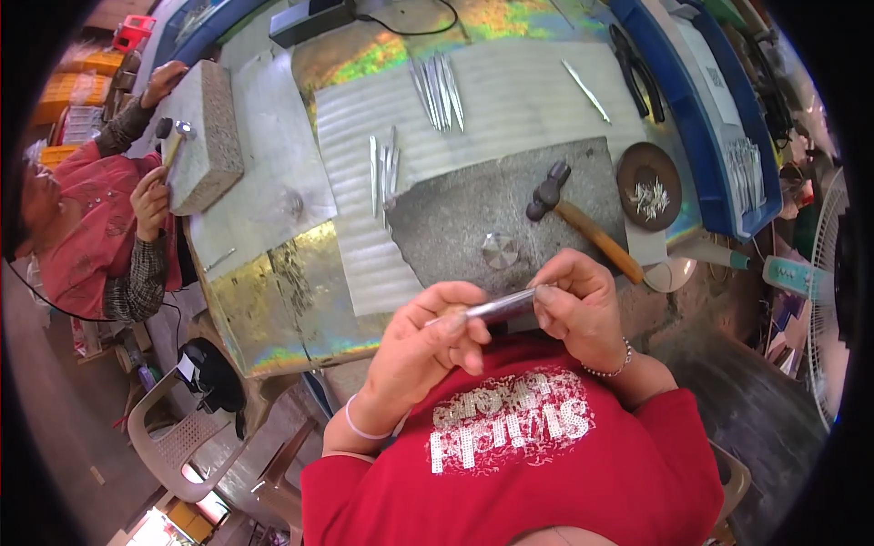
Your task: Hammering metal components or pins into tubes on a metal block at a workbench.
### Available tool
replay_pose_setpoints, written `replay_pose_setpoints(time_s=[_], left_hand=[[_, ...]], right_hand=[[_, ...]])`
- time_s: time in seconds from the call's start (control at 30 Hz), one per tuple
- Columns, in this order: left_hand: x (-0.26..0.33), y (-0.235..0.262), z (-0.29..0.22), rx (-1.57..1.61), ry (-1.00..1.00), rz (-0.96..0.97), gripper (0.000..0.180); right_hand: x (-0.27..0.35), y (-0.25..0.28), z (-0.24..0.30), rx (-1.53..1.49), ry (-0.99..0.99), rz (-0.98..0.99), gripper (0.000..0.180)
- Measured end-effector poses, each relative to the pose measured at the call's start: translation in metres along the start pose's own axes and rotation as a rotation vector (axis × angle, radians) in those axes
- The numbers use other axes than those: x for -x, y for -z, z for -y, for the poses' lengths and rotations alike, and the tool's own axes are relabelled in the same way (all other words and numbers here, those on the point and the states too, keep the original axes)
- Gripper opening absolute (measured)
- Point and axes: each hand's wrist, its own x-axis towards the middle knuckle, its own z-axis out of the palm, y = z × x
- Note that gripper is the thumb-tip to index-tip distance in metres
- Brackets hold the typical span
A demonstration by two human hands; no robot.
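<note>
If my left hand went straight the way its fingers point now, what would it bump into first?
Probably your right hand: your left hand's fingers point roughly along the silvery metal piece toward it. Depth is hard to judge from this view.

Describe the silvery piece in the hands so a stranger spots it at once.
On the big worktable, find the dark grey slab. Below it in the picture, the left hand and right hand hold a slender, shiny silvery piece between them. Unlike the slim pieces lying on the white sheet, this one is held.
</note>
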Motion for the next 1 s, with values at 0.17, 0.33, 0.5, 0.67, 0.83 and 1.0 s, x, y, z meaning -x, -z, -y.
replay_pose_setpoints(time_s=[0.17, 0.33, 0.5, 0.67, 0.83, 1.0], left_hand=[[-0.014, -0.01, -0.032, -0.276, -0.339, -0.005, 0.021], [-0.074, -0.026, -0.1, -0.735, -0.568, -0.3, 0.02], [-0.162, 0.006, -0.159, -1.161, -0.519, -0.323, 0.021], [-0.211, 0.019, -0.169, -1.412, -0.513, -0.491, 0.03], [-0.223, 0.019, -0.17, -1.442, -0.412, -0.52, 0.04], [-0.224, 0.018, -0.171, -1.38, -0.41, -0.495, 0.042]], right_hand=[[-0.004, 0.0, 0.009, 0.086, 0.001, 0.206, 0.014], [-0.009, 0.021, 0.006, 0.26, 0.217, 0.133, 0.026], [-0.005, 0.031, 0.0, 0.346, 0.224, -0.025, 0.02], [-0.013, 0.033, -0.004, 0.684, 0.465, 0.073, 0.015], [-0.019, 0.035, -0.002, 0.712, 0.569, 0.134, 0.016], [-0.024, 0.032, -0.002, 0.707, 0.595, 0.148, 0.02]])
